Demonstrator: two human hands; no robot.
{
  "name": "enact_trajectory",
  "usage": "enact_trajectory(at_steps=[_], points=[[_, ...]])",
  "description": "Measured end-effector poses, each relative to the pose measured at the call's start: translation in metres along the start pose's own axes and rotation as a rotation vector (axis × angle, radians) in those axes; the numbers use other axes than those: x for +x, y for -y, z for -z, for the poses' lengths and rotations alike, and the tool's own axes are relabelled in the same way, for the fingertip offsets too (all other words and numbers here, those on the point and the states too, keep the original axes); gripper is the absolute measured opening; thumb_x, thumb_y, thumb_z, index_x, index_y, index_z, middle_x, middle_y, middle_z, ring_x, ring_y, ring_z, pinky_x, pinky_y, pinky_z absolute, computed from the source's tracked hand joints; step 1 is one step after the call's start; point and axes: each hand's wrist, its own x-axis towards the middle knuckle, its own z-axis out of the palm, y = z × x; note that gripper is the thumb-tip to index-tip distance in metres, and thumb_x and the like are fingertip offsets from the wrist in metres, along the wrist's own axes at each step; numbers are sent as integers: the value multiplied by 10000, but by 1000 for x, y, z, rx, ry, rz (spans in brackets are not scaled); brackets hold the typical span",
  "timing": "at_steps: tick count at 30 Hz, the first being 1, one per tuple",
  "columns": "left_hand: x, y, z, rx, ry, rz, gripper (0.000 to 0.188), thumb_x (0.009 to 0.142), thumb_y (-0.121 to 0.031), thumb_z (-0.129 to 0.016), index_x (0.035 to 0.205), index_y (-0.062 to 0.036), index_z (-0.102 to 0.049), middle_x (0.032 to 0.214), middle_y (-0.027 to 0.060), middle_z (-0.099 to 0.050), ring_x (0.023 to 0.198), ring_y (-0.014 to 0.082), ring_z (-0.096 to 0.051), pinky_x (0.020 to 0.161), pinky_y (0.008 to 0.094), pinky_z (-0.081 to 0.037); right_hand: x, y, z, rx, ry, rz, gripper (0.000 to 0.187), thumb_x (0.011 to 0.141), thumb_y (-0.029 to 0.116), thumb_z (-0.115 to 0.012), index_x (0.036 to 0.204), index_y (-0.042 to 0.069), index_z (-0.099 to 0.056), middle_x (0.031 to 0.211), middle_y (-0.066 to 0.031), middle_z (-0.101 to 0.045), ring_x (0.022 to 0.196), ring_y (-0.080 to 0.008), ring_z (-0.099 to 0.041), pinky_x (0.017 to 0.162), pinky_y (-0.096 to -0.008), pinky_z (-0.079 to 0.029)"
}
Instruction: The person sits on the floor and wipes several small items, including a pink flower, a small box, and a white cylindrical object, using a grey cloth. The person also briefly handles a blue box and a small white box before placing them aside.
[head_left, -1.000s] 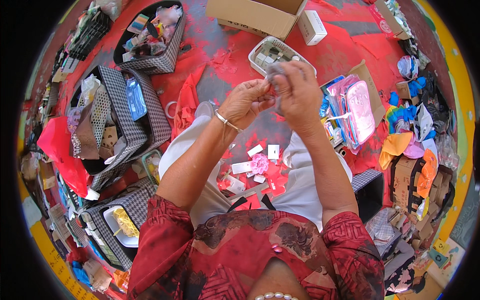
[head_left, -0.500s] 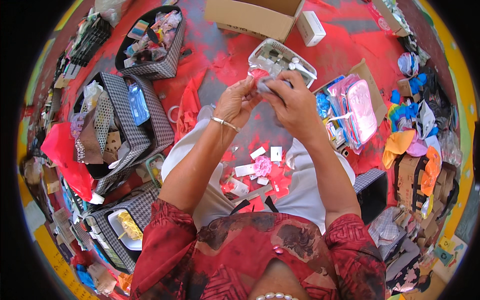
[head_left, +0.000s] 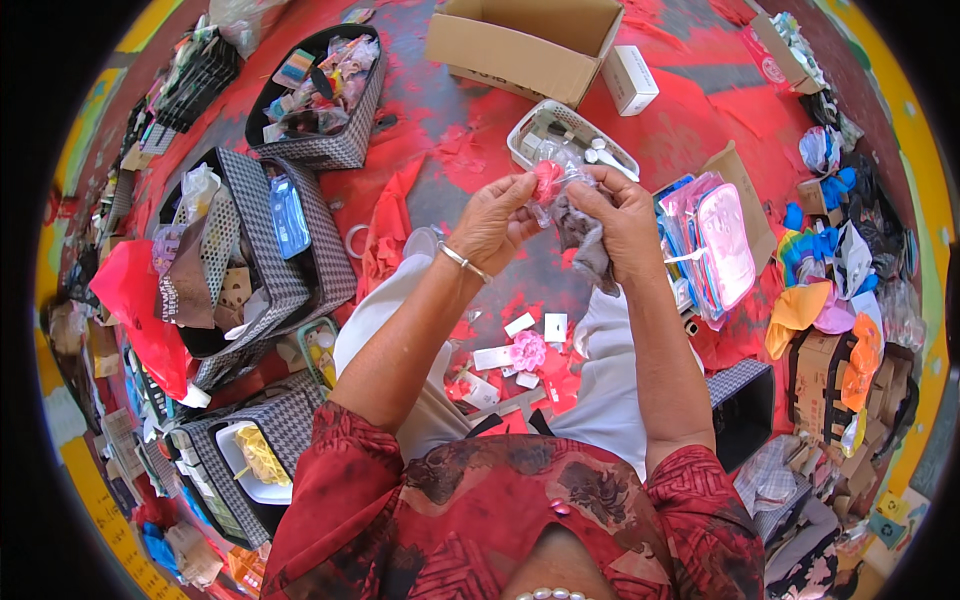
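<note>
Item: we are holding a pink hair flower (head_left: 547, 180) in a clear packet (head_left: 560, 165), raised above the lap | left hand (head_left: 497, 220) fingers pinching packet, right hand (head_left: 622, 220) fingers clamping packet and grey cloth (head_left: 590, 250) | Progress: we are judging bagging midway; another pink flower (head_left: 528, 350) and white cards (head_left: 520, 325) are waiting on the lap.

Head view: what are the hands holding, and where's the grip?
Both hands pinch a small clear plastic bag with a pink piece in it: left hand at its left edge, right hand at its right. A grey cloth hangs under the right hand.
</note>
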Motion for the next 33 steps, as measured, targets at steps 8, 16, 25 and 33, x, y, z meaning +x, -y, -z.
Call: enact_trajectory(at_steps=[8,16,25,33], points=[[0,5,4,277,39,-105,338,916,-279,-412,1123,-29,-506,1000,41,-571,864,122,-546,716,285,-464,-3,-6,-11,-335,-87,235,188,748,183,-644,823,12,-620,726,-20,-593,640,-80,-533,580,-232,-429],[1,-6,8,-74,-41,85,376,939,-289,-308,1066,23,-477,1021,155,-556,971,239,-551,821,338,-477,-8,-4,2,-1014,144,453,149,729,225,-614,758,80,-627,786,-79,-550,712,-239,-559,629,-319,-452],[5,6,11,-528,227,191,377,935,-301,-315,1031,25,-477,1049,179,-542,998,276,-540,867,341,-465,2,-7,-19,-912,-213,788,90,750,134,-600,821,80,-591,794,-74,-528,699,-228,-553,602,-303,-453],[-7,-1,-1,-145,65,148,447,940,-325,-261,1170,35,-396,1167,208,-483,1058,312,-508,883,326,-461,13,2,11,-1272,-455,533,96,741,147,-604,817,89,-589,834,-72,-524,722,-249,-567,583,-349,-461]])
